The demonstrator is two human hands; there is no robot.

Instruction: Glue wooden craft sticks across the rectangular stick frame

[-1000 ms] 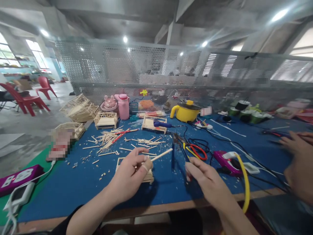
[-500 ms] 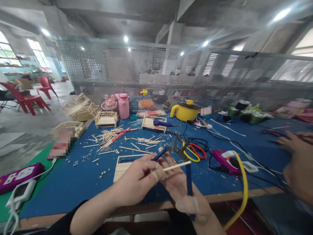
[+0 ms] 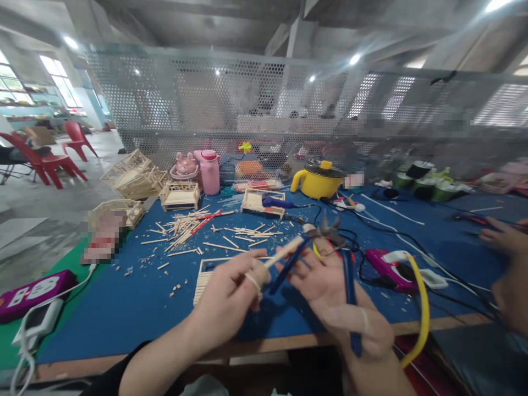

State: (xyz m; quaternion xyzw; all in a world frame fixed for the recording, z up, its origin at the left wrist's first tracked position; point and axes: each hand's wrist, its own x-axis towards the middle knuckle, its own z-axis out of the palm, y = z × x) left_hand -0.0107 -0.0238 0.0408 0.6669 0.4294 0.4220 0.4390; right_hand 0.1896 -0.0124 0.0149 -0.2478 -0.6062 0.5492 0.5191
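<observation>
My left hand (image 3: 229, 289) is closed in a pinch around a thin wooden stick (image 3: 285, 250), which points up and to the right. A band is wrapped on one of its fingers. Palm up, my right hand (image 3: 330, 291) holds blue-handled pliers (image 3: 350, 289), their handles spread wide across the palm and fingers. The metal jaws point away from me and are slightly blurred. Close to the stick's far end lies one blue handle; whether they touch I cannot tell. Partly hidden behind my left hand is a small slatted wooden frame (image 3: 201, 283) on the blue mat.
Loose sticks (image 3: 185, 231) and offcuts lie on the blue mat (image 3: 124, 313). Small wooden beds (image 3: 180, 197), a glue gun (image 3: 277, 202), a pink jug (image 3: 210, 173) and a yellow pot (image 3: 317, 184) stand behind. Cables run by a purple power strip (image 3: 385, 270). Another person's hand (image 3: 505, 236) works at right.
My right hand has moved right and its fingers have spread, with the pliers' handles wider apart. The stick now tilts more steeply upward. The view has shifted slightly.
</observation>
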